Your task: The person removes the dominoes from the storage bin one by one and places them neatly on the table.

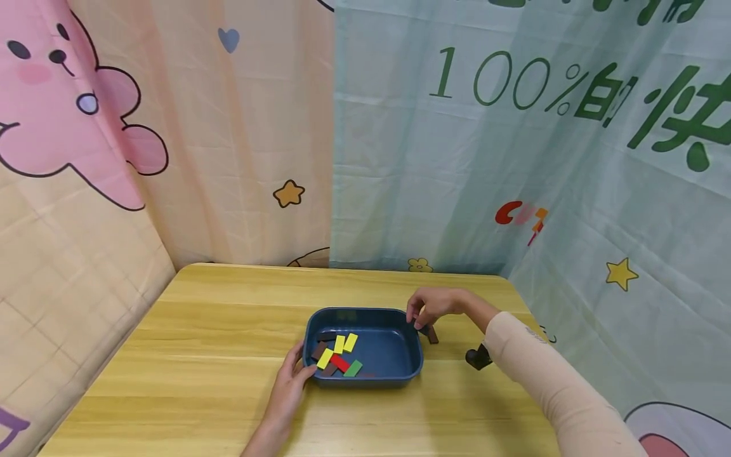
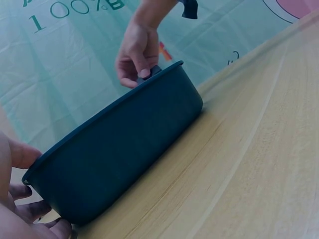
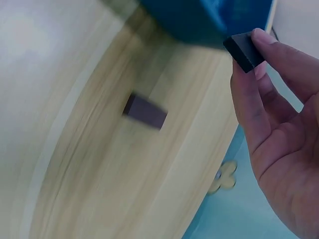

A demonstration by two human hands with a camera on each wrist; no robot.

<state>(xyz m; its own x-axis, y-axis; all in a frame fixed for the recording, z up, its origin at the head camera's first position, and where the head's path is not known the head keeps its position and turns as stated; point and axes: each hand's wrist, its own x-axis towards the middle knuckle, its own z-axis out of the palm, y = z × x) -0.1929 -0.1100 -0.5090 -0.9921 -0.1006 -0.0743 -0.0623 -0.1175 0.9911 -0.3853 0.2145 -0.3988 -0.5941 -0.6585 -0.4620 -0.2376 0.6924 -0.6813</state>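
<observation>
A dark blue rectangular plastic tub [image 1: 394, 346] sits on the table. My left hand [image 1: 289, 384] grips its left end, thumb at the rim and fingers against the outer wall [image 2: 119, 144]. At the right rim, my right hand [image 1: 434, 303] pinches a small black block [image 3: 244, 51] between thumb and fingers. Inside the tub's left half lie yellow blocks [image 1: 325, 358], a red block [image 1: 339, 362], a green block [image 1: 353, 369] and several dark ones. Just outside the right wall, a dark brown block [image 3: 145, 112] lies on the table, partly visible beside the tub in the head view.
The wooden table [image 1: 217, 355] extends around the tub on every side. Beside my right forearm is a small black object [image 1: 477, 358], partly hidden by the sleeve. Printed curtains [image 1: 400, 158] hang behind the table and along its sides.
</observation>
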